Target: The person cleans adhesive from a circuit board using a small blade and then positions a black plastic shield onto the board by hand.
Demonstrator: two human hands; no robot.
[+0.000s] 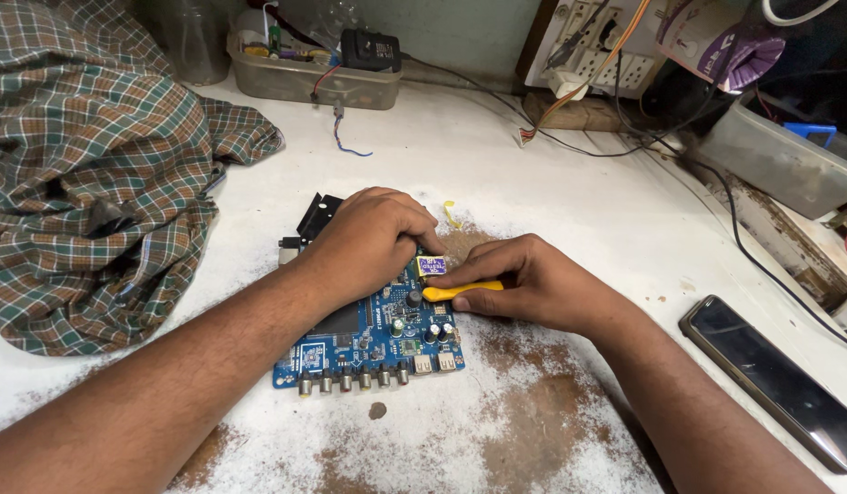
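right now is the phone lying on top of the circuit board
No, the phone lies on the white table off to the right, apart from the blue circuit board under the hands.

Circuit board's [369,343] upper part under left hand [369,240].

left hand [373,240] on circuit board [369,343], right hand [524,284] gripping yellow tool [460,291]

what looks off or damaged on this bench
The white tabletop is worn through to brown patches around the blue circuit board. A checked cloth lies crumpled at the left, and loose wires trail from a cluttered tray.
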